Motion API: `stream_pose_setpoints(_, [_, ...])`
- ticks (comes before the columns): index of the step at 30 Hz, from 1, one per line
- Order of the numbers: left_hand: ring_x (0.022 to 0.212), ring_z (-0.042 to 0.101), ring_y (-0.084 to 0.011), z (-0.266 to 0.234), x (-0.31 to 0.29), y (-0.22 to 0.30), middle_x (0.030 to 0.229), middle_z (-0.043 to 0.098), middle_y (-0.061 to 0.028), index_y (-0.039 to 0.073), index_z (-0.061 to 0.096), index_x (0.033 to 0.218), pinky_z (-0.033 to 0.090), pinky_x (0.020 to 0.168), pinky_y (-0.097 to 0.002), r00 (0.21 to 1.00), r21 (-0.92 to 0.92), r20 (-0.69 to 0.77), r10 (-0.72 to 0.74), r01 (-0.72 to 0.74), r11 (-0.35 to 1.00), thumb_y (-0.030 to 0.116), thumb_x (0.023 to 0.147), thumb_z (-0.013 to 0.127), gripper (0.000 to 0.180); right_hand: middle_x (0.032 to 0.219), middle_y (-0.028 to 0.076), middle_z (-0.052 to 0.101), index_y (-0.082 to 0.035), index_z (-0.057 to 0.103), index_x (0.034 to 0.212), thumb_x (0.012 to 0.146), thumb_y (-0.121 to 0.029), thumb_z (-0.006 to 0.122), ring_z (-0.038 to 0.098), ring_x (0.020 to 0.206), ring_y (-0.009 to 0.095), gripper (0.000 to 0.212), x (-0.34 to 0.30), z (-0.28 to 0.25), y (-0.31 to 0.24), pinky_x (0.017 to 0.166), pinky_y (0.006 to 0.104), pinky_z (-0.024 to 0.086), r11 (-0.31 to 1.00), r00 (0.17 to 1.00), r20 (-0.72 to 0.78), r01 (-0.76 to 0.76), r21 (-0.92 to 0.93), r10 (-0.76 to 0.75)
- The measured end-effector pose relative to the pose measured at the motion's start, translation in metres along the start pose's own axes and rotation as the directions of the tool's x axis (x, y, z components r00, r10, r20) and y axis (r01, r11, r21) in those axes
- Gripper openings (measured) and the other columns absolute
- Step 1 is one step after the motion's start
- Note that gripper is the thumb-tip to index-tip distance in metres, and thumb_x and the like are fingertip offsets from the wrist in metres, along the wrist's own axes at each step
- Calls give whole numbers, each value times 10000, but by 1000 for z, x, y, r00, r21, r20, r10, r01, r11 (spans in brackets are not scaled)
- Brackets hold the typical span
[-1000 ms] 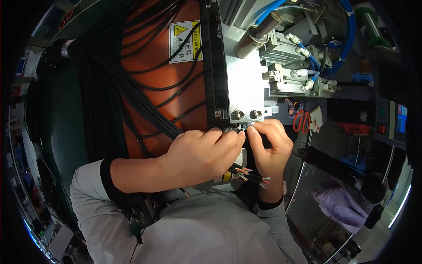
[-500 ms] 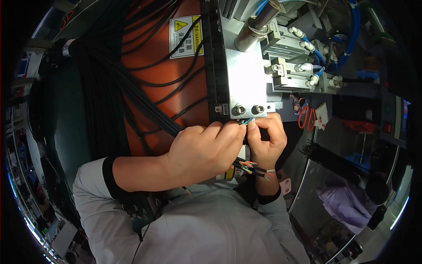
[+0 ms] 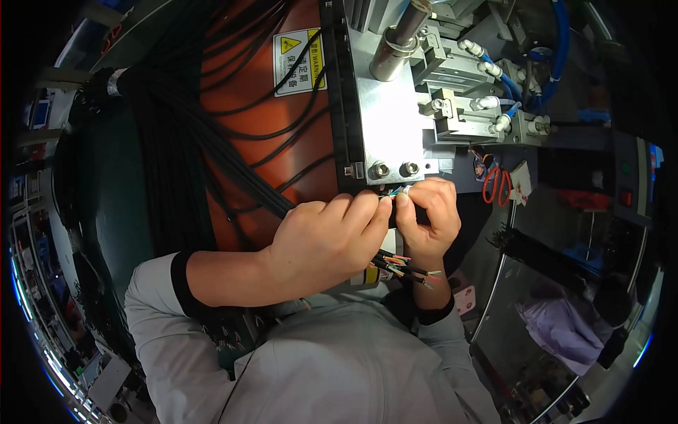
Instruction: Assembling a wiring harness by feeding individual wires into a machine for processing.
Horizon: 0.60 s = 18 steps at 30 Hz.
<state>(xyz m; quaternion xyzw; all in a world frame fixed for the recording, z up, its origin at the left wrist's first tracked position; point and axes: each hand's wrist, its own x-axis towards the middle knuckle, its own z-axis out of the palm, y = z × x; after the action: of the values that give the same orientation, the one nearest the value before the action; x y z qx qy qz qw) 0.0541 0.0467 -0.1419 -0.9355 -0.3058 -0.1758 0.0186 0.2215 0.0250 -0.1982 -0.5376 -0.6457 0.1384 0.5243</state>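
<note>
At frame centre, the left hand (image 3: 321,244) and right hand (image 3: 424,219) pinch thin coloured wires (image 3: 390,196) below the metal plate (image 3: 388,120); several stripped ends (image 3: 409,270) hang loose, seemingly unfinished.

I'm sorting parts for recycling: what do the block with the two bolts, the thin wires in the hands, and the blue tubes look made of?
Block: bare metal, likely aluminium; matte silver with a soft sheen.
Thin wires: coloured plastic insulation; the cores cannot be made out.
Blue tubes: flexible plastic, glossy and smoothly curved.
</note>
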Motion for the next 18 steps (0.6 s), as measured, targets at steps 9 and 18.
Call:
stream_pose_setpoints(9, [536,436,-62,-3,5,-1,691,431,28,68,622,893,301,425,-205,999,55,-17,31,-30,998,121,713,589,191,744,44,535,6,584,790,735,37,629,505,722,145,77,-8,4,0,662,258,417,973,978,-47,-194,125,201])
stream_pose_setpoints(18, [550,479,-89,-5,7,-9,781,537,-2,58,654,1000,334,458,-226,997,-56,-75,35,-40,998,115,677,596,333,767,22,531,9,552,797,776,-7,629,469,671,83,82,-2,2,-1,612,218,385,737,840,150,-532,416,522])
